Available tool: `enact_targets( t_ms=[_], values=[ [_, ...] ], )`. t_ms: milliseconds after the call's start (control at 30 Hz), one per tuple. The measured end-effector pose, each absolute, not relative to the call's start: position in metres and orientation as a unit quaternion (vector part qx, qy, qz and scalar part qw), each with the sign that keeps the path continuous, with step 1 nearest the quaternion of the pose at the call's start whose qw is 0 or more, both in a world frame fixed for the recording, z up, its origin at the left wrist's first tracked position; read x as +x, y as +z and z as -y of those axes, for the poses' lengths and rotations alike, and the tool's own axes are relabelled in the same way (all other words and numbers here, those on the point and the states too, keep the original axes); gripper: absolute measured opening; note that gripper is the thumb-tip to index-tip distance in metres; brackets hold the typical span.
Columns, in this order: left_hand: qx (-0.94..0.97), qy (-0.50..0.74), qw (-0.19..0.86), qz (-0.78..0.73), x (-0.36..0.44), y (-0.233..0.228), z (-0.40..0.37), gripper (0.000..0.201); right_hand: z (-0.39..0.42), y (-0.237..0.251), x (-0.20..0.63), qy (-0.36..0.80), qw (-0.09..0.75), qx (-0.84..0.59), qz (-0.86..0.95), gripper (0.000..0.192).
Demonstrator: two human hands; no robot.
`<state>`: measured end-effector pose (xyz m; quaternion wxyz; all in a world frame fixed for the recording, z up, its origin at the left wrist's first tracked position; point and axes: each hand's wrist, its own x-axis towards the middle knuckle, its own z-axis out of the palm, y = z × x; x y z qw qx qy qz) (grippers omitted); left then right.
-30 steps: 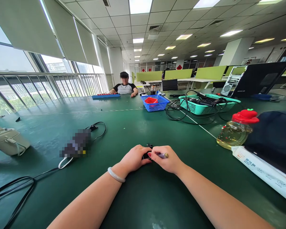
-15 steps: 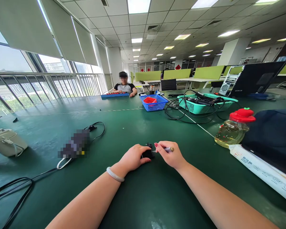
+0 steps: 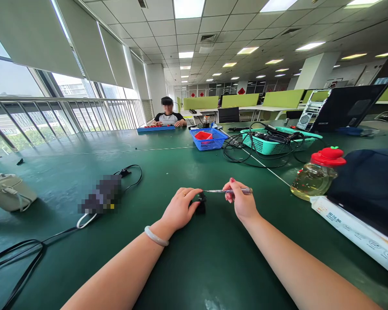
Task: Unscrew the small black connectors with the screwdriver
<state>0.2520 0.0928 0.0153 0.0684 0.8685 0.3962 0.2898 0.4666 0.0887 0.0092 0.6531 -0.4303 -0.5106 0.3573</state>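
A small black part stands on the green table in front of me, its kind too small to tell. My left hand is closed about its left side, thumb and fingers at its upper portion. My right hand grips a slim screwdriver with a metal shaft and a brownish handle end. The screwdriver lies nearly level, its tip pointing left and close to my left fingertips above the black part. Whether the tip touches anything I cannot tell.
A blurred dark device with cables lies to the left, near a beige case. Ahead are a blue basket and a teal basket of cables. A red-lidded bottle and a white pack are right. Another person sits across.
My right hand has moved right and a little up with the screwdriver, and its shaft is more exposed. My left fingers have shifted slightly up and left, uncovering more of the black part.
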Motion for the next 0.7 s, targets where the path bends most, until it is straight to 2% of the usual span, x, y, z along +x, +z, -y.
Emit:
enact_targets(
  t_ms=[100,267,433,600,700],
  values=[
    [0.827,0.295,0.03,-0.478,0.252,0.011,-0.096,0.041,-0.097,0.003,0.473,0.367,0.644,-0.447,0.5,0.051],
    [0.797,0.199,-0.005,-0.57,0.25,0.005,-0.098,0.042,-0.101,-0.005,0.474,0.388,0.585,-0.49,0.517,0.052],
    [0.806,0.165,-0.024,-0.568,0.25,0.006,-0.093,0.037,-0.098,-0.004,0.472,0.376,0.524,-0.509,0.57,0.047],
    [0.803,0.173,-0.026,-0.57,0.252,0.01,-0.092,0.033,-0.096,-0.004,0.47,0.363,0.508,-0.511,0.591,0.045],
    [0.816,0.192,-0.004,-0.546,0.253,0.012,-0.094,0.041,-0.097,-0.005,0.47,0.357,0.507,-0.509,0.597,0.046]
  ],
)
